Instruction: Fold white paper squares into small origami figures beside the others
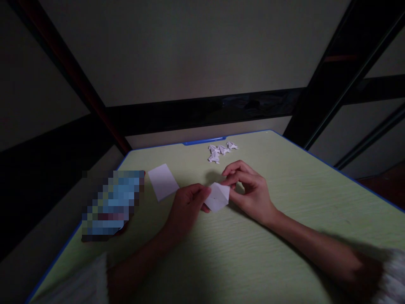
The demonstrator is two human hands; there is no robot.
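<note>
A partly folded white paper (pixel 218 197) rests on the pale green table (pixel 284 236) between my hands. My left hand (pixel 188 204) pinches its left edge with curled fingers. My right hand (pixel 249 188) pinches the upper right corner with thumb and fingertips. Both forearms reach in from the bottom of the view, with white sleeves at the frame's edge.
A flat white sheet (pixel 163 181) lies to the left of my hands. Several small folded paper figures (pixel 221 150) sit near the far edge. A blurred-out blue object (pixel 110 202) lies at the table's left side. The table has a blue rim (pixel 202 141); dark bed-frame bars stand behind.
</note>
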